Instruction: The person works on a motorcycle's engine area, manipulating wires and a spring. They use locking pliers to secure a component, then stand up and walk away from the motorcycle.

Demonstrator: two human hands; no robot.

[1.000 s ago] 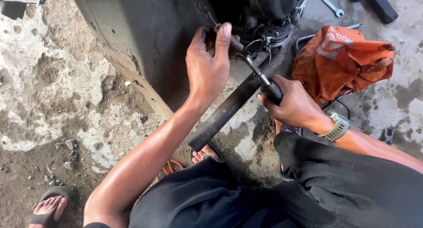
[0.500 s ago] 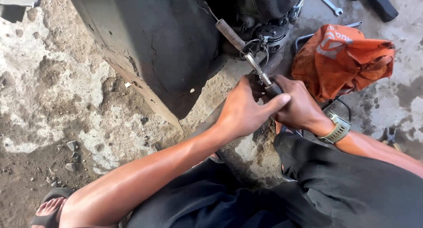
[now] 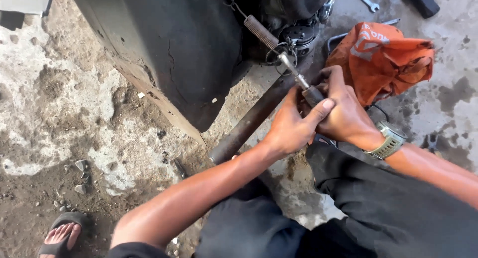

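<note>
- The right hand (image 3: pixel 343 113) is closed around the dark handle of a hook tool (image 3: pixel 301 83); the left hand (image 3: pixel 291 128) wraps over it, thumb pressed across the right knuckles.
- The tool's metal shank runs up from the handle to a coil spring (image 3: pixel 261 31), which stretches toward the dark engine parts just above.
- A rusty bar (image 3: pixel 249 126) slants down just below the spring, under both hands.
- An orange rag (image 3: pixel 383 56) lies just right of the spring, on the stained floor (image 3: pixel 448 93).
- Risk, as I judge it: the spring looks taut, so if the hook slips off, both hands could jerk backward and the spring could snap toward the fingers.
</note>
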